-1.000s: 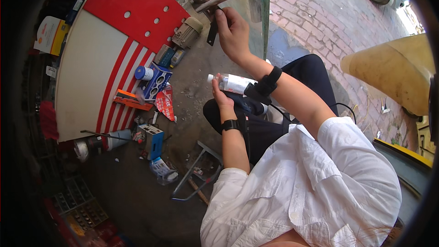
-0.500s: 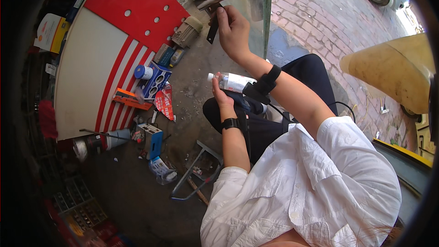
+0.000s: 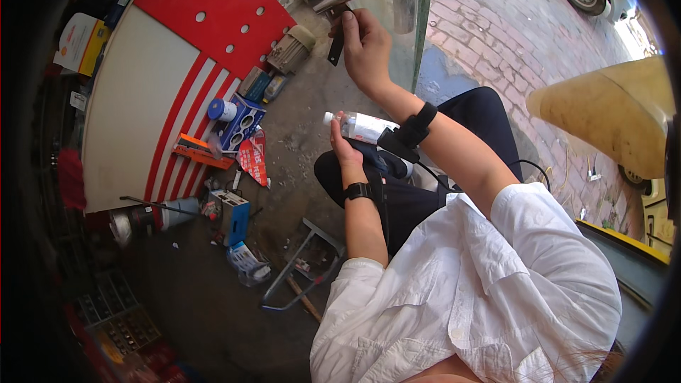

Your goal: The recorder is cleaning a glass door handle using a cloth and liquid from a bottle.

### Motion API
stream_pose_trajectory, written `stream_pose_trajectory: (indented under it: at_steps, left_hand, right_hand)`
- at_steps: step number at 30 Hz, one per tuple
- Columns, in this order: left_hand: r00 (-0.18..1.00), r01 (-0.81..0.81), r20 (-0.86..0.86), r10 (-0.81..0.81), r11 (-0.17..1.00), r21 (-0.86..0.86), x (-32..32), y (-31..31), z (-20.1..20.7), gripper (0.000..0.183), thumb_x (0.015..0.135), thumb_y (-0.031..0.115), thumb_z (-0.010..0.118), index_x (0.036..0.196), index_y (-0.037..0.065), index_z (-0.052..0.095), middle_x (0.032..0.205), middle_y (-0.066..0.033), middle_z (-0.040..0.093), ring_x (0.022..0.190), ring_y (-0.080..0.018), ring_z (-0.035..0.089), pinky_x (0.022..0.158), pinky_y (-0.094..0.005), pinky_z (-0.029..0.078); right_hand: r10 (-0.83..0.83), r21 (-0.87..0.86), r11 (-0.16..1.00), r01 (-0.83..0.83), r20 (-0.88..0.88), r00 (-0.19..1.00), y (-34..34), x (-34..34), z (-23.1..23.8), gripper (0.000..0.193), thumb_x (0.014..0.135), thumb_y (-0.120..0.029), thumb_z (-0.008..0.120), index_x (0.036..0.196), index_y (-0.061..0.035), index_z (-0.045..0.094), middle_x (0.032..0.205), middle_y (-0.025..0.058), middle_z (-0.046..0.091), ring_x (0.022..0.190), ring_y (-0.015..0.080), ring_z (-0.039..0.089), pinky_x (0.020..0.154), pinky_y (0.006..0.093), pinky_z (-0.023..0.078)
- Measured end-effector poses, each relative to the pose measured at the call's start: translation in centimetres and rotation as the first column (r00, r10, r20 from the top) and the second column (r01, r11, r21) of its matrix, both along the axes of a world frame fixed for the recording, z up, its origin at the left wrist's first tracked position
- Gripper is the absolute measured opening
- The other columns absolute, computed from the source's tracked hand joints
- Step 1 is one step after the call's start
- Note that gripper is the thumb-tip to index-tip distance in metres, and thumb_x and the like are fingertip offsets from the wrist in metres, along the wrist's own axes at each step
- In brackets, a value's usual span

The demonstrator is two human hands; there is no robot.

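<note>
My right hand (image 3: pixel 367 53) is raised at the glass door, its thumb and fingers pinching a flat black strip (image 3: pixel 336 50) with a small hole near its lower end. The strip's upper end sits close by a metal tube (image 3: pixel 344 1) at the door; whether they touch is hidden by my fingers. Lower down, my left hand (image 3: pixel 343 147) is closed around a clear plastic bottle (image 3: pixel 363 128) with a white cap and a pale label. The bottle lies nearly level above my knees, partly behind my right wrist strap.
The glass door's edge (image 3: pixel 424 21) stands just right of my right hand. Leftward are a red-and-white panel (image 3: pixel 124 120), a motor-like metal part (image 3: pixel 292 50), a blue box (image 3: pixel 245 124) and an orange box (image 3: pixel 202 150). A metal frame (image 3: pixel 292 269) lies on the floor; a yellowish cover (image 3: pixel 603 110) juts in right.
The black strip has shifted slightly and tilts a little more, along with my right hand. My left hand keeps the bottle in place. The whole view has moved slightly.
</note>
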State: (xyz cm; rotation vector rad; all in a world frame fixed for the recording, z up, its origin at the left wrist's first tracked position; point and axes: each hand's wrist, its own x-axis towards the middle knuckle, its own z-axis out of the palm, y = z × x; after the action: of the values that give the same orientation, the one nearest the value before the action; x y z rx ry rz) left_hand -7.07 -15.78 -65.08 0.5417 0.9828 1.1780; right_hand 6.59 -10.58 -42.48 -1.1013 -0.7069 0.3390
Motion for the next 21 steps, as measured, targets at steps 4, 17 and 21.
stream_pose_trajectory:
  at_steps: [4, 17, 21]
  left_hand:
    - [0.999, 0.015, -0.029, -0.014, 0.999, 0.037, 0.12, 0.03, 0.01, 0.057, 0.094, 0.051, 0.053, 0.127, 0.004, 0.058, 0.128, -0.0062, 0.057, 0.119, -0.0201, 0.051, 0.102, -0.0367, 0.038]
    - [0.999, 0.011, 0.049, -0.012, 1.000, 0.024, 0.02, 0.10, 0.02, 0.054, 0.093, 0.049, 0.055, 0.124, 0.005, 0.060, 0.126, -0.0067, 0.057, 0.118, -0.0215, 0.052, 0.102, -0.0381, 0.039]
    - [0.995, -0.021, 0.101, 0.020, 1.000, 0.008, 0.08, 0.00, 0.26, 0.049, 0.094, 0.042, 0.057, 0.123, 0.003, 0.059, 0.121, -0.0070, 0.059, 0.114, -0.0230, 0.054, 0.100, -0.0388, 0.042]
  right_hand:
    - [-0.166, -0.086, 0.977, 0.193, 0.254, 0.953, 0.05, 0.22, -0.21, 0.024, 0.097, -0.019, 0.057, 0.084, 0.0000, 0.064, 0.066, 0.0072, 0.064, 0.059, 0.0102, 0.059, 0.055, 0.0274, 0.045]
    - [-0.229, -0.008, 0.960, 0.280, 0.556, 0.799, 0.32, -0.12, 0.15, 0.014, 0.089, -0.019, 0.062, 0.081, -0.0066, 0.063, 0.071, 0.0111, 0.063, 0.062, 0.0317, 0.062, 0.055, 0.0387, 0.047]
    - [-0.247, -0.017, 0.960, 0.280, 0.421, 0.873, -0.11, 0.15, -0.17, 0.018, 0.092, -0.021, 0.059, 0.084, -0.0055, 0.063, 0.073, 0.0128, 0.064, 0.062, 0.0300, 0.063, 0.056, 0.0388, 0.047]
